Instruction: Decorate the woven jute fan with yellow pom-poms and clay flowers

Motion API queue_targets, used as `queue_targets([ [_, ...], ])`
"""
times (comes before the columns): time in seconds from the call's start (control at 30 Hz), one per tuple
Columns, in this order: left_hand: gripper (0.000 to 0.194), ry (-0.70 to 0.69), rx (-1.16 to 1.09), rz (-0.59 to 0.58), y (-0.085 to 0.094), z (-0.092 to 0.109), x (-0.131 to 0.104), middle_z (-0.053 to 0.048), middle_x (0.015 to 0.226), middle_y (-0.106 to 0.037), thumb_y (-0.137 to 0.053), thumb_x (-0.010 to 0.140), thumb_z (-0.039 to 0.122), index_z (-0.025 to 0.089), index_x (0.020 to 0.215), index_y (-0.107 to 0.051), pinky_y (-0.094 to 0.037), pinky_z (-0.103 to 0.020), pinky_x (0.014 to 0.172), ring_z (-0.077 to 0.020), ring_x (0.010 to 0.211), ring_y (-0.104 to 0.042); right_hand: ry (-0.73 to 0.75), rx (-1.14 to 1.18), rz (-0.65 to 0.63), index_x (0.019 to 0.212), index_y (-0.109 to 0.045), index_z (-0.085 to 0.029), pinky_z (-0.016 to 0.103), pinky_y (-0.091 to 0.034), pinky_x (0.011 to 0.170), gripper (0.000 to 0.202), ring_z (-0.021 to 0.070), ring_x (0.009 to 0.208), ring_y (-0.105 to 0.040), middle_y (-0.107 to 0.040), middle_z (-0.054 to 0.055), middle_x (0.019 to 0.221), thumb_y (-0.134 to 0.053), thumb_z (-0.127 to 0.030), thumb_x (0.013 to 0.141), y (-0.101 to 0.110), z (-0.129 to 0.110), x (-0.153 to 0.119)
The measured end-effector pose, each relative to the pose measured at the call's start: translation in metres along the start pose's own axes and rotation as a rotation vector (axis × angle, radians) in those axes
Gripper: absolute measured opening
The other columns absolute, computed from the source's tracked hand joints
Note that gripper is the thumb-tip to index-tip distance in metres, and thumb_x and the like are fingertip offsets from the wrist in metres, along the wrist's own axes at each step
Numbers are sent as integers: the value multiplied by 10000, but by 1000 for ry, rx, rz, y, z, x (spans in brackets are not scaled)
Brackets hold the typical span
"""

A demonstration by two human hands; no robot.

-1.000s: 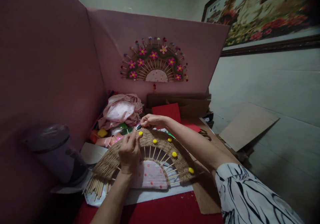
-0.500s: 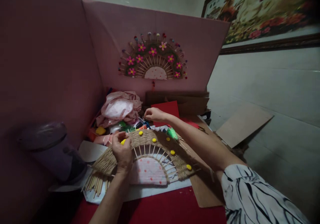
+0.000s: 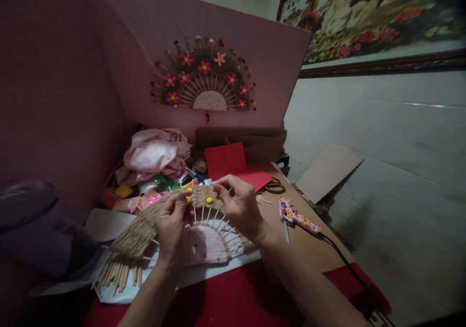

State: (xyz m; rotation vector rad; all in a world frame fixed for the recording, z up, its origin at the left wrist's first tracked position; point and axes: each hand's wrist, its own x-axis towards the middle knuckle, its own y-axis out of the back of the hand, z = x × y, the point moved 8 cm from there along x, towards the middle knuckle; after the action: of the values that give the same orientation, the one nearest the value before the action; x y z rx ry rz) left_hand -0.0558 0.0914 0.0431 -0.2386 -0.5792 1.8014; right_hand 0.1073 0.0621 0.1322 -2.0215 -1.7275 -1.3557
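Note:
A woven twine fan (image 3: pixel 136 227) on thin sticks, with a dotted pink half-round centre (image 3: pixel 206 244), lies in front of me. Yellow discs, one of them a small yellow dot (image 3: pixel 209 200), sit on its woven band. Over the band's upper part, my left hand (image 3: pixel 171 230) is closed, pinching a small yellow disc (image 3: pixel 188 200) at its fingertips. My right hand (image 3: pixel 240 208) hovers close by, over the fan's right side, fingers pinched together. A bit of green (image 3: pixel 230 190) shows at its fingertips; the rest of that thing is hidden.
A flower-patterned glue gun (image 3: pixel 298 220) with a black cord lies on brown cardboard (image 3: pixel 320 251) at right, near scissors (image 3: pixel 274 187) and red card (image 3: pixel 225 158). Bunched pink cloth (image 3: pixel 155 152) sits behind. A finished flowered fan (image 3: pixel 204 79) hangs on the pink panel.
My right hand has come back from the far clutter to beside my left hand, a green bit at its fingertips. The view has swung right, uncovering the glue gun. The yellow disc moved with my left hand.

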Motion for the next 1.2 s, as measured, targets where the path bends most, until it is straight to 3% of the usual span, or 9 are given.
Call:
queue_targets([
  [0.13,459,188,-148,-23,-5,-21,-5,3,738,-659,-833,520,237,149,928,-644,-455,-158,529,-74,589,-585,114,12,-27,889,-572,-178,297,-456,708,107,174,813,-557,-590,67,863,-466,-176,893,-21,20,-23],
  [0.3,416,333,-189,-129,-12,-39,-10,-48,755,-686,-812,575,236,147,930,-613,-476,-199,570,-122,651,-627,133,58,-101,960,-565,-193,320,-480,723,142,189,839,-549,-586,65,926,-599,-205,823,-38,28,-32],
  [0.5,349,296,-115,-194,-20,-39,-16,-14,704,-651,-814,585,255,135,857,-631,-430,-176,521,-87,575,-583,193,-13,-72,953,-599,-194,354,-466,773,138,207,883,-542,-580,71,912,-568,-158,822,-38,26,-41],
  [0.67,308,302,-78,-244,-24,-43,-18,-5,686,-636,-806,599,286,121,806,-650,-405,-163,501,-64,543,-543,134,28,-60,909,-608,-210,343,-464,789,95,199,921,-543,-566,58,927,-573,-164,833,-33,37,-43],
  [0.93,283,355,3,-363,-26,-46,-21,-32,693,-647,-793,613,274,118,809,-661,-424,-192,525,-103,579,-575,165,67,-101,837,-574,-199,302,-438,714,116,173,788,-534,-575,32,803,-529,-93,830,-35,40,-44],
  [1.2,255,347,24,-296,-20,-47,-19,-10,626,-631,-803,572,242,126,735,-645,-420,-196,512,-97,533,-563,141,128,-146,889,-585,-192,305,-446,719,99,173,786,-555,-604,39,834,-575,-126,816,-37,40,-44],
])
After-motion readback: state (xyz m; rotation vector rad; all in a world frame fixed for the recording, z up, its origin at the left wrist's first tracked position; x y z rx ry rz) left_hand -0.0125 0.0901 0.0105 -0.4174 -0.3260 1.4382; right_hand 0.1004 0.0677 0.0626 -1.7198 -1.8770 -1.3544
